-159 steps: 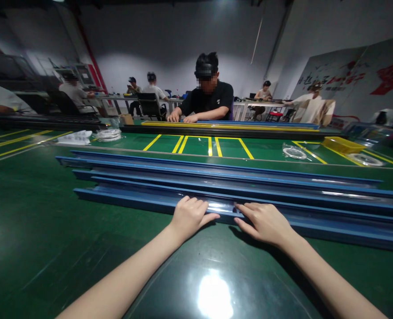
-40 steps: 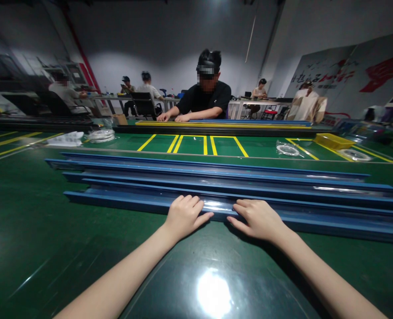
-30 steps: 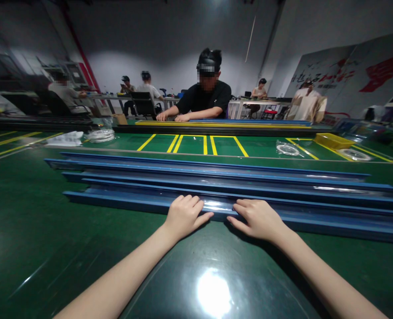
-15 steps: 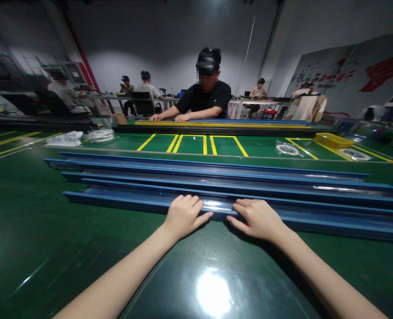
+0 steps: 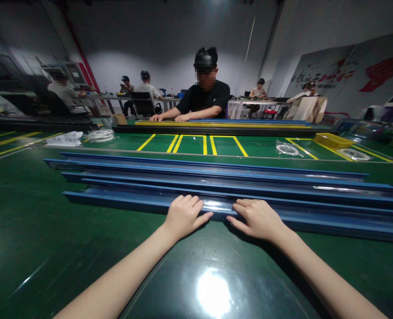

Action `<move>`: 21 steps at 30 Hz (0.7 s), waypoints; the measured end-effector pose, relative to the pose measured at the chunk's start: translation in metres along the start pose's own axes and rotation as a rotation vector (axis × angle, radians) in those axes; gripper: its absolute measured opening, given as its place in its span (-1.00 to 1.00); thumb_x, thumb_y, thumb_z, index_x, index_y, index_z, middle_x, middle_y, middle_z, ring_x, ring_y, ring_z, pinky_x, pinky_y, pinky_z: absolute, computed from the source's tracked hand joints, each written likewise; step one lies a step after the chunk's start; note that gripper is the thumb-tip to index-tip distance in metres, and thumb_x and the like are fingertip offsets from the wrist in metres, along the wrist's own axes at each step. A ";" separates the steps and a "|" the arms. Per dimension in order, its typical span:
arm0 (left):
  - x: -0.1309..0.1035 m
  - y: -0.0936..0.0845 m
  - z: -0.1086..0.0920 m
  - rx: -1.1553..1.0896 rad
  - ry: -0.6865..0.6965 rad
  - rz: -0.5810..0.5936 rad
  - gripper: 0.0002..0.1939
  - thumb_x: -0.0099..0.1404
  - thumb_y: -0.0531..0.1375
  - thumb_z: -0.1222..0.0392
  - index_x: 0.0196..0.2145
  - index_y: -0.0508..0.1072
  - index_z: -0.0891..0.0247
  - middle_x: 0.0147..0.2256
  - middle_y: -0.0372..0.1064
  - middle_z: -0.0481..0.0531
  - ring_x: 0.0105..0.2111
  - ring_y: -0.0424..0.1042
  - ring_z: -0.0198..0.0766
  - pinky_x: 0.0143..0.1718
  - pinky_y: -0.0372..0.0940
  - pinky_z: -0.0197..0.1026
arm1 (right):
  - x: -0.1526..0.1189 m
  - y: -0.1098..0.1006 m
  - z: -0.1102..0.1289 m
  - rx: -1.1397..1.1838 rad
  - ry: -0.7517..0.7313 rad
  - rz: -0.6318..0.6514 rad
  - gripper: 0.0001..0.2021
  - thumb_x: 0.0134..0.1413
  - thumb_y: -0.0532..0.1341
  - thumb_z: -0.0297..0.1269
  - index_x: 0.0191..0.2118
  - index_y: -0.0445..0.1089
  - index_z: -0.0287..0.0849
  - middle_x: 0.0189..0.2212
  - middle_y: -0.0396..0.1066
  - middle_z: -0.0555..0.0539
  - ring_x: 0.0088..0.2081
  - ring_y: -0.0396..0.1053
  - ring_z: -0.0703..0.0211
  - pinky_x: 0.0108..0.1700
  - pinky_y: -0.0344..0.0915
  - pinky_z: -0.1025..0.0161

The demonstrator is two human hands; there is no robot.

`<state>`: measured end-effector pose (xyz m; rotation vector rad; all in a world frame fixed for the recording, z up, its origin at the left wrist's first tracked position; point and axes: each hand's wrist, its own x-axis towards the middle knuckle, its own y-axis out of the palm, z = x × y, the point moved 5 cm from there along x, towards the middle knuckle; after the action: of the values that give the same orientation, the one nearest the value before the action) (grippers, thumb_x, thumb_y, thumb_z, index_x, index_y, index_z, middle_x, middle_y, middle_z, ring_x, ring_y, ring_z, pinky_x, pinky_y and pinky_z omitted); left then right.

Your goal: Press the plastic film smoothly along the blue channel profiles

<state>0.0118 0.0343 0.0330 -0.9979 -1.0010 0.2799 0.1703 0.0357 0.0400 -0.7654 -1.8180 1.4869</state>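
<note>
Head view is showing the left hand (image 5: 185, 215) and right hand (image 5: 257, 218) lying side by side, palms down with fingers loosely curled, gripping nothing, resting on the near edge of the nearest blue rail (image 5: 123, 201) stretching across the green table (image 5: 33, 248).

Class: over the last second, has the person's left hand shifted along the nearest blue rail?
No. The left hand rests on the nearest blue rail at the same spot, beside the right hand.
</note>
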 end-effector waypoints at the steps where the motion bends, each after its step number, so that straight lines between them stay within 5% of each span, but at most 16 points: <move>1: 0.000 0.000 0.000 0.000 0.001 -0.001 -0.62 0.22 -0.06 -0.05 -0.55 0.31 0.26 -0.54 0.27 -0.01 -0.50 0.22 -0.30 -0.47 -0.04 -0.22 | 0.000 0.000 0.000 0.000 0.001 0.000 -0.59 0.10 -0.15 -0.05 -0.45 0.29 -0.20 -0.51 0.30 -0.05 -0.49 0.23 0.29 -0.47 -0.06 0.32; 15: -0.001 0.001 0.000 -0.002 0.006 -0.014 -0.62 0.22 -0.06 -0.05 -0.54 0.31 0.26 -0.53 0.28 0.00 -0.50 0.22 -0.30 -0.47 -0.03 -0.21 | 0.001 -0.004 -0.007 0.255 0.076 0.014 -0.69 0.03 -0.02 -0.04 -0.32 0.29 -0.16 -0.44 0.37 -0.04 -0.40 0.30 0.21 -0.42 0.02 0.34; 21: 0.000 0.000 0.000 -0.006 0.003 -0.014 -0.65 0.21 -0.05 -0.02 -0.55 0.30 0.26 -0.53 0.29 -0.01 -0.49 0.22 -0.29 -0.48 -0.03 -0.21 | 0.002 -0.005 -0.010 0.326 0.075 0.028 -0.70 0.00 0.03 -0.04 -0.41 0.32 -0.16 -0.50 0.35 -0.01 -0.47 0.25 0.26 -0.45 0.00 0.36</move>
<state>0.0116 0.0345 0.0326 -0.9958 -1.0058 0.2638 0.1769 0.0425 0.0462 -0.6763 -1.4655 1.6943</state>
